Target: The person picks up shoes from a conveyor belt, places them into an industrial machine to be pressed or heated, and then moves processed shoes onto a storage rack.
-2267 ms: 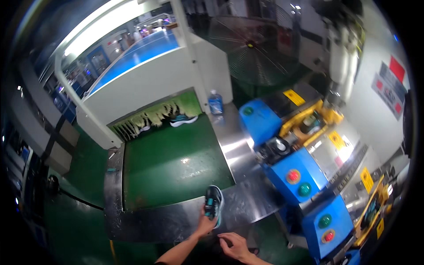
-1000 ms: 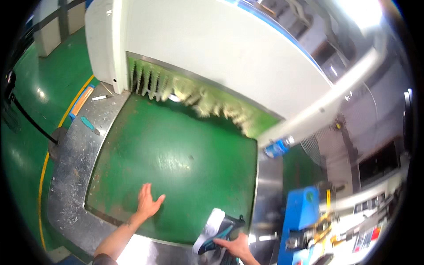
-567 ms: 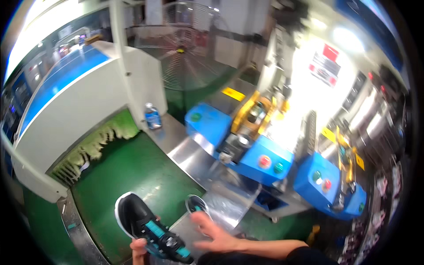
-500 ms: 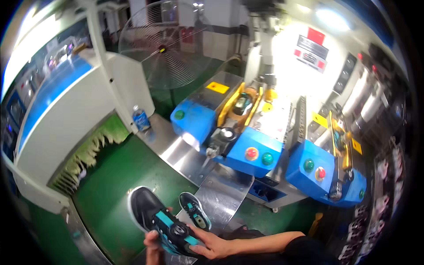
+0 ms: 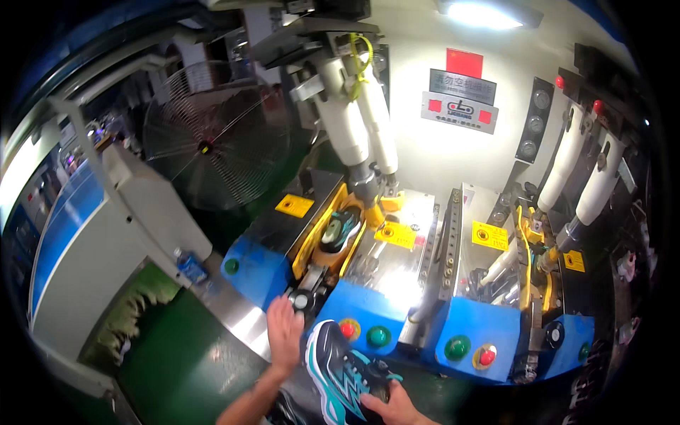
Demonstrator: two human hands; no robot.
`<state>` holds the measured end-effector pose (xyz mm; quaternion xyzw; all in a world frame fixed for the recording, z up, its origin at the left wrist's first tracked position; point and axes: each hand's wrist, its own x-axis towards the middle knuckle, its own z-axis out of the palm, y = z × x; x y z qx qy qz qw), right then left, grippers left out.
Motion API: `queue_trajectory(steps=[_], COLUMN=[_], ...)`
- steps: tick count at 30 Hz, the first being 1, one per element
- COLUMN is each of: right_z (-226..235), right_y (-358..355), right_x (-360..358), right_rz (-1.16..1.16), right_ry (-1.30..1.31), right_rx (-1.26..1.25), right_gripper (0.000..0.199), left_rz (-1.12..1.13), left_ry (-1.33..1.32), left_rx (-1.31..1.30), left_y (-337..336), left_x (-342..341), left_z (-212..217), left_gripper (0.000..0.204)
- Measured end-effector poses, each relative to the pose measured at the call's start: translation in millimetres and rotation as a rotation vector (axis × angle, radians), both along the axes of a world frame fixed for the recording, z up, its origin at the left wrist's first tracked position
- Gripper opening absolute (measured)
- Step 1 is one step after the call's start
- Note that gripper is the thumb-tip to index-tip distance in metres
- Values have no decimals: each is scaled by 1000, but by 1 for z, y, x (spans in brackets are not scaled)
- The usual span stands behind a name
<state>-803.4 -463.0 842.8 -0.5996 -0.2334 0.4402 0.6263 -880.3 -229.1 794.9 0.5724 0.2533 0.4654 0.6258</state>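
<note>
My right hand [image 5: 387,406] grips a dark sneaker with teal and pink trim [image 5: 341,370] near the lower edge, toe pointing up toward the machine. My left hand [image 5: 284,331] is raised with fingers spread, empty, just below a round black knob [image 5: 301,301] on the blue press. A second sneaker [image 5: 340,229] sits clamped in the yellow cradle [image 5: 320,249] of the left press station, under two white cylinders [image 5: 358,124].
Blue press machine front with red and green buttons [image 5: 360,333], further buttons [image 5: 469,351] to the right, and a second station with white cylinders [image 5: 581,177]. A green conveyor belt [image 5: 177,361], a water bottle [image 5: 190,268] and a large fan [image 5: 212,134] lie left.
My view has swung from the green belt up to the press machine. The sneaker moved from the belt edge into my right hand alone; my left hand let go and rose toward the knob.
</note>
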Motion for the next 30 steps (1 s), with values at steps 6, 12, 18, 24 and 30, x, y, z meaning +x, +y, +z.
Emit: queue_trajectory(steps=[6, 12, 18, 24, 30], right_z=[51, 46, -17, 6, -119], right_y=[61, 92, 125, 317, 412], right_x=[18, 33, 54, 179, 178], right_rz=[122, -73, -228, -63, -550], right_ry=[264, 201, 43, 354, -1218], right_rx=[-152, -326, -207, -279, -352], right_gripper=[60, 56, 65, 27, 65], left_rz=[-131, -446, -470, 234, 685], left_ry=[643, 639, 56, -415, 707], left_rx=[431, 386, -491, -437, -20], left_y=[253, 254, 249, 186, 67], left_x=[173, 218, 87, -133, -290], left_z=[-89, -57, 26, -72, -126], left_gripper=[86, 58, 55, 62, 48])
